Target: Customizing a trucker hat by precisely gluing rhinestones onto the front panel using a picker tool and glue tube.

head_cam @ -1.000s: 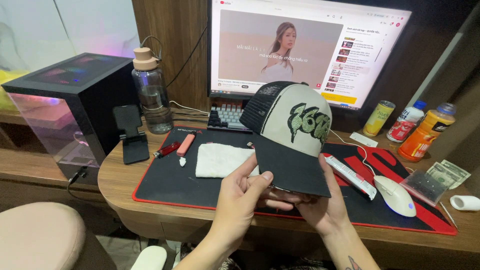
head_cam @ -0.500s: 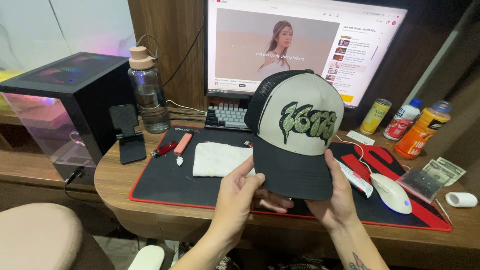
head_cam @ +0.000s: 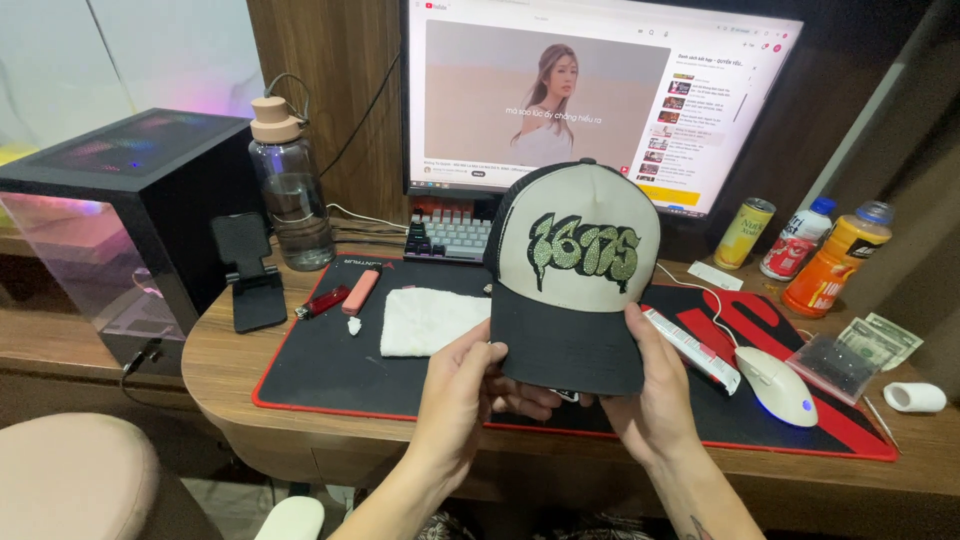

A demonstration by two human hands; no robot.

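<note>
A rounded wooden table [head_cam: 215,350] stands against a wood-panelled wall, most of its top covered by a flat black mat [head_cam: 320,365] with a red edge. At the far left sits a boxy black computer case [head_cam: 110,215] with a glass side panel glowing pink. Next to it a black folding phone stand [head_cam: 250,275] stands beside a clear plastic water bottle [head_cam: 290,190] with a beige cap. On the mat lie a small red lighter [head_cam: 322,301], a salmon-coloured cutter [head_cam: 360,292] and a fluffy white folded cloth [head_cam: 425,320]. Behind them are a keyboard [head_cam: 448,238] with pale keys and a lit monitor [head_cam: 600,100].

The left hand [head_cam: 462,395] pinches the left edge of the cap's brim, thumb on top, fingers curled underneath. The cap [head_cam: 578,270] is held upright above the front middle of the mat, facing the camera: cream front panel with sparkly green lettering, black mesh sides, stiff dark brim. The right hand [head_cam: 655,395] grips the brim's right edge the same way.

Further right lie a thin white tube [head_cam: 692,350], a smooth white mouse [head_cam: 778,385], a yellow can [head_cam: 745,232], a red-labelled bottle [head_cam: 796,238], an orange drink bottle [head_cam: 835,260], some banknotes [head_cam: 880,338] and a small white cylinder [head_cam: 915,397].
</note>
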